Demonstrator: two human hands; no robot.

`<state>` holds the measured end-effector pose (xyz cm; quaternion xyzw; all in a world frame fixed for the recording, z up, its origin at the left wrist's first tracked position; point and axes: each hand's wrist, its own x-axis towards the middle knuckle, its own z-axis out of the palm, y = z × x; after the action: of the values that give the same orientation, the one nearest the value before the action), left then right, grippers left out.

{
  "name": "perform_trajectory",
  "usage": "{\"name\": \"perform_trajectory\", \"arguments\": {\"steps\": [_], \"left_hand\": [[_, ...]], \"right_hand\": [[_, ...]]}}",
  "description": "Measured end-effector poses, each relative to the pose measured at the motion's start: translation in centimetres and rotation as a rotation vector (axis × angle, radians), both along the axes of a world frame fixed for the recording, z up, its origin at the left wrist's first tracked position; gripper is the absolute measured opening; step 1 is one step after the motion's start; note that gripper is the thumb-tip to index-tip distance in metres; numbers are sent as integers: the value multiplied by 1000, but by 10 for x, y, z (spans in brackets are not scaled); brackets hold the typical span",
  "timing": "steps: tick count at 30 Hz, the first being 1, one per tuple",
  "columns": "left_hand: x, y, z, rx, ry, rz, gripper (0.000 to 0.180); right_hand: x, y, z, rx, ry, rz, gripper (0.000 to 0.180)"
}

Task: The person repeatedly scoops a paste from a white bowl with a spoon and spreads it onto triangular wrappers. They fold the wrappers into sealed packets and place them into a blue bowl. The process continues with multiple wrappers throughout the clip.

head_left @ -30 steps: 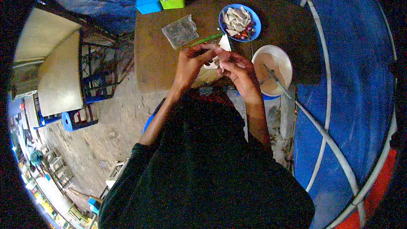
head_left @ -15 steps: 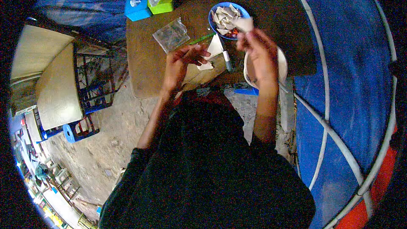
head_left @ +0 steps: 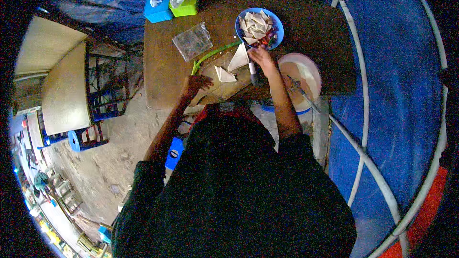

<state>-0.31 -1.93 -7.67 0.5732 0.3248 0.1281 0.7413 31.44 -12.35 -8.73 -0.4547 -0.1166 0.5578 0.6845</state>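
Observation:
My left hand (head_left: 196, 85) is over the table's near edge, fingers loosely stretched and holding nothing visible. Beside its fingertips lies a small stack of thin white triangular pieces (head_left: 224, 74). My right hand (head_left: 263, 58) reaches left, fingers extended, close to a larger white triangle (head_left: 239, 58). No piece shows in it. Just below that hand lies a tool with a pale end and a dark grey end (head_left: 253, 74), probably a knife. Beyond the right hand stands a blue bowl (head_left: 280, 29), filled with white triangles and some red and purple chopped bits.
A long green stalk (head_left: 213, 54) and a clear plastic bag (head_left: 192, 41) lie on the brown table (head_left: 160, 62). Blue (head_left: 158, 7) and lime-green (head_left: 184, 1) tissue boxes stand at the back left. A round pale basin (head_left: 313, 69) with a utensil is at the right, before poles (head_left: 364, 86).
My right hand has moved from the bowl down and left, and the white piece it held is gone from it. My left hand has lowered slightly, leaving the small triangles in view.

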Motion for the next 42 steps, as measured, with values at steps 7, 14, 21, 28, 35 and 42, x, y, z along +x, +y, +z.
{"name": "perform_trajectory", "arguments": {"steps": [7, 14, 21, 28, 35, 42], "left_hand": [[-13, -33, -63, 387, 697, 7, 32], [51, -47, -99, 817, 675, 184, 59], [73, -75, -62, 1029, 893, 364, 57], [64, -62, -131, 748, 1092, 345, 44], [55, -59, -158, 839, 963, 479, 34], [117, -84, -48, 515, -81, 660, 29]], "right_hand": [[-28, -122, 89, -423, -314, -215, 27], [52, -204, 64, -971, -1488, -59, 40], [65, -230, 18, -781, -1474, -26, 37], [74, -228, 42, -779, -1604, 73, 28], [83, -228, 67, -799, -1114, 223, 34], [78, -220, 2, -469, -1544, 36, 43]]}}
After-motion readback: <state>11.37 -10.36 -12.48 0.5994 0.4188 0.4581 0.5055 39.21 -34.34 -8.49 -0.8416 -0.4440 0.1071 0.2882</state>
